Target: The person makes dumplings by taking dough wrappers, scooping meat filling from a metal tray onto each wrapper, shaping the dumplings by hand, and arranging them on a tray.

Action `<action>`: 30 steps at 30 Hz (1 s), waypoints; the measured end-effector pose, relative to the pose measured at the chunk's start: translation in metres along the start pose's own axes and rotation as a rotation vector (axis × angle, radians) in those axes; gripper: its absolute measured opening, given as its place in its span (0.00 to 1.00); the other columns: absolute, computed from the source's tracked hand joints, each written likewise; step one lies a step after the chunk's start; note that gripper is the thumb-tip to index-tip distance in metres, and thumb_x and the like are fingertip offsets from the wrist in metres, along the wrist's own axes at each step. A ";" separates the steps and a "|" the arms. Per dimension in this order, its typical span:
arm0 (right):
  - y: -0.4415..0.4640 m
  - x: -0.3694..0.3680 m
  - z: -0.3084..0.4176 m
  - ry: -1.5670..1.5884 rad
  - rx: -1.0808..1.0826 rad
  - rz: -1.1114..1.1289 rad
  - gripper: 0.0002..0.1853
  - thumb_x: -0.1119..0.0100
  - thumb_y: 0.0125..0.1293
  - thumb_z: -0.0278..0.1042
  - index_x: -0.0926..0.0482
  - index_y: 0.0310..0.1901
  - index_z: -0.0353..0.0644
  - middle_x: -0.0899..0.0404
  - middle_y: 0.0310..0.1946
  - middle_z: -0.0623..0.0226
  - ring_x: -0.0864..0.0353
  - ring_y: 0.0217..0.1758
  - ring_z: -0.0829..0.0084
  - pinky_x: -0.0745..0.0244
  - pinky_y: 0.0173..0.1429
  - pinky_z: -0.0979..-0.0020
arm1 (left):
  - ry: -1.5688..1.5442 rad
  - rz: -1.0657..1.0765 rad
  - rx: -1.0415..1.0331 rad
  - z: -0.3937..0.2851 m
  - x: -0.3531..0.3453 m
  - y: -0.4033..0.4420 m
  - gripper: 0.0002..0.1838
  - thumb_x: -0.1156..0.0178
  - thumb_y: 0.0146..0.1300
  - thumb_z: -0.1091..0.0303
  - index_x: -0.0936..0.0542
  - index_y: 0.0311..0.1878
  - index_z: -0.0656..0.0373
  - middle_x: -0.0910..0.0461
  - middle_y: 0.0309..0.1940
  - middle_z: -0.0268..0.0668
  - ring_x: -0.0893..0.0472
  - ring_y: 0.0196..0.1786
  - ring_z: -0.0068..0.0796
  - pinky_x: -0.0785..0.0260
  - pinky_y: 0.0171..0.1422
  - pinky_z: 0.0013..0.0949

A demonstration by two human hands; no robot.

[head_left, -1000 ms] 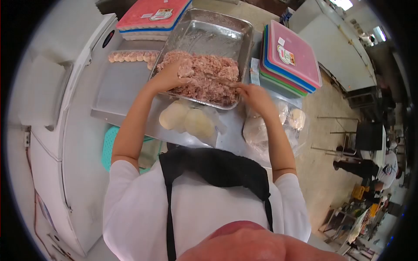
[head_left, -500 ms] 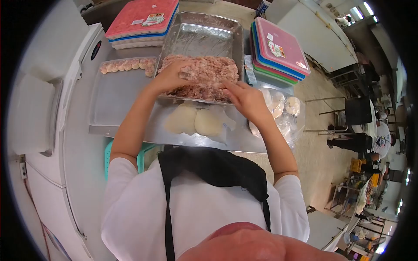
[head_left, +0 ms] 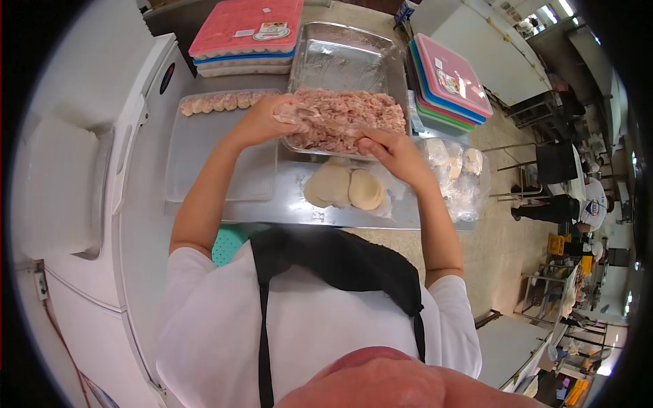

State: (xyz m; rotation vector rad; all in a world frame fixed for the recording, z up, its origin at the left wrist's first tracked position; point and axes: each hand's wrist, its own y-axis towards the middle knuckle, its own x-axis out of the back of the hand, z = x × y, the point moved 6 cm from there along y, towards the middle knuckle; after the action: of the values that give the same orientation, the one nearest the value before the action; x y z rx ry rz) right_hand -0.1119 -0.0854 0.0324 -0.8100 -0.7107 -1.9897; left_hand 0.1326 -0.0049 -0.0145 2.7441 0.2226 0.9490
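Note:
My left hand [head_left: 266, 121] is curled at the left rim of the metal pan [head_left: 343, 56], its fingers closed around something pale and pinkish that looks like a dumpling wrapper with filling. Over the front of the minced meat [head_left: 364, 112] is my right hand [head_left: 393, 153], closed on the end of a thin, flat stick-like tool [head_left: 338, 126] that points toward my left hand. Two stacks of round dough wrappers [head_left: 330, 185] lie on plastic in front of the pan. A row of filled dumplings [head_left: 221, 103] lines the far edge of a plastic tray [head_left: 221, 160] at the left.
Red-lidded stacked trays [head_left: 245, 30] stand at the back left. More colored lidded trays [head_left: 452, 78] are stacked right of the pan. Bagged round dough pieces [head_left: 456, 173] lie at the right table edge. A white freezer [head_left: 146, 136] borders the left. A person [head_left: 593, 207] works far right.
The view has shifted, so the table contents appear farther right. My left hand has moved left from above the meat to the pan's left rim. My right hand stays near the pan's front.

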 end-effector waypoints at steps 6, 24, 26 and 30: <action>-0.046 -0.015 -0.046 0.263 -0.242 -0.177 0.18 0.45 0.71 0.39 0.23 0.57 0.37 0.22 0.29 0.73 0.27 0.29 0.82 0.31 0.33 0.79 | 0.013 -0.087 0.359 0.120 0.044 -0.059 0.32 0.28 0.48 0.61 0.26 0.56 0.61 0.24 0.41 0.41 0.25 0.40 0.30 0.30 0.45 0.33; -0.116 -0.044 -0.066 0.521 -0.709 -0.333 0.17 0.47 0.73 0.38 0.22 0.58 0.41 0.32 0.23 0.81 0.40 0.21 0.90 0.46 0.24 0.85 | 0.306 -0.226 0.364 0.161 -0.005 -0.012 0.43 0.32 0.54 0.66 0.41 0.72 0.54 0.28 0.60 0.54 0.26 0.60 0.53 0.32 0.61 0.44; -0.113 -0.048 -0.071 0.476 -0.696 -0.269 0.17 0.47 0.73 0.38 0.22 0.57 0.38 0.27 0.25 0.80 0.33 0.23 0.86 0.39 0.26 0.82 | 0.322 -0.234 0.336 0.160 -0.005 -0.015 0.43 0.32 0.53 0.67 0.41 0.72 0.54 0.28 0.60 0.54 0.25 0.58 0.52 0.31 0.61 0.44; -0.098 -0.040 -0.084 0.055 -0.393 -0.115 0.18 0.46 0.71 0.39 0.23 0.57 0.38 0.17 0.35 0.66 0.21 0.35 0.71 0.27 0.40 0.71 | 0.323 -0.295 0.325 0.151 0.001 -0.023 0.36 0.35 0.54 0.70 0.37 0.68 0.58 0.23 0.49 0.54 0.23 0.52 0.53 0.30 0.55 0.47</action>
State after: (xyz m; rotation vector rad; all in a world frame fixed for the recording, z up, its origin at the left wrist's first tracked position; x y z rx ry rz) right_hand -0.2025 -0.0801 -0.0684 -0.9540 -0.3417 -2.2850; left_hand 0.2266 -0.0073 -0.1355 2.7020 0.8813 1.3627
